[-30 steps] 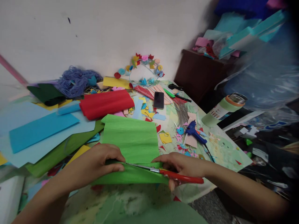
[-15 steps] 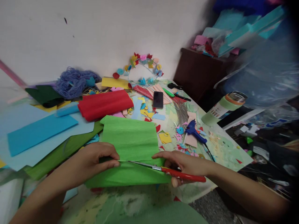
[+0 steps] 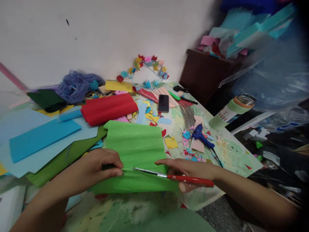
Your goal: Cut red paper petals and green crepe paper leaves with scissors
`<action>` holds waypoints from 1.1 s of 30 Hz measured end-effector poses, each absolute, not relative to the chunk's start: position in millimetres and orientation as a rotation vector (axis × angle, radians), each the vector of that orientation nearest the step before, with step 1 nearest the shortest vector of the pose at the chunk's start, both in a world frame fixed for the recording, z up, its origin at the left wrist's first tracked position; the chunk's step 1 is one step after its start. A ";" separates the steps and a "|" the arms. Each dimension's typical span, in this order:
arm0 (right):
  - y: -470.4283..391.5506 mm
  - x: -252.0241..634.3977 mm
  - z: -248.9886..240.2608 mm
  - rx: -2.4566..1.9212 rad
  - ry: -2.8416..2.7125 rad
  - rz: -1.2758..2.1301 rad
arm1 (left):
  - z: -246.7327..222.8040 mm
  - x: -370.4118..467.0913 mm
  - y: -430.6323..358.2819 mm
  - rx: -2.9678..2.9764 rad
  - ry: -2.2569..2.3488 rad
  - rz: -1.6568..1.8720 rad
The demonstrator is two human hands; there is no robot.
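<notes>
A sheet of bright green crepe paper (image 3: 135, 138) lies before me, folded across its lower part. My left hand (image 3: 105, 166) pinches the paper's fold between thumb and fingers, left of the blades. Red-handled scissors (image 3: 190, 180) are in my right hand (image 3: 190, 170), their blades pointing left along the fold, with the tip close to my left fingertips. The blades look nearly closed. My right index finger stretches out over the paper above them. Part of the handle loops is hidden by my fingers.
Behind the green sheet lie a red paper roll (image 3: 109, 109) and a phone (image 3: 163, 103). A blue glue gun (image 3: 201, 135) rests among scraps at right, near a green bottle (image 3: 231, 111). Blue paper (image 3: 44, 138) and purple yarn (image 3: 77, 85) are at left; a flower garland (image 3: 147, 59) stands against the wall.
The scissors and both hands stay almost in place. The lower flap of green paper has shifted slightly, and the view has moved a little.
</notes>
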State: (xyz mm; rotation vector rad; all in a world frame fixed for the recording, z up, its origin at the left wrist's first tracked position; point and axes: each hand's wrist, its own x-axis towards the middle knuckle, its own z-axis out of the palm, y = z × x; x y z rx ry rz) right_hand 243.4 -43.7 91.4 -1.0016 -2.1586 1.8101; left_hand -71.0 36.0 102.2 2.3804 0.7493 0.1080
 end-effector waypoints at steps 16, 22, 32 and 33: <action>-41.6 236.5 91.1 -0.970 -2.287 1.782 | 95.9 -57.1 27.2 2.329 0.741 0.138; -43.3 235.0 90.3 -1.012 -2.198 1.800 | 93.5 -56.8 28.6 2.284 0.793 0.126; -46.7 234.1 80.3 -0.961 -1.890 2.050 | 93.4 -54.7 28.3 2.280 0.847 0.094; -47.0 234.3 79.3 -0.966 -1.866 2.057 | 93.1 -55.3 28.5 2.282 0.860 0.099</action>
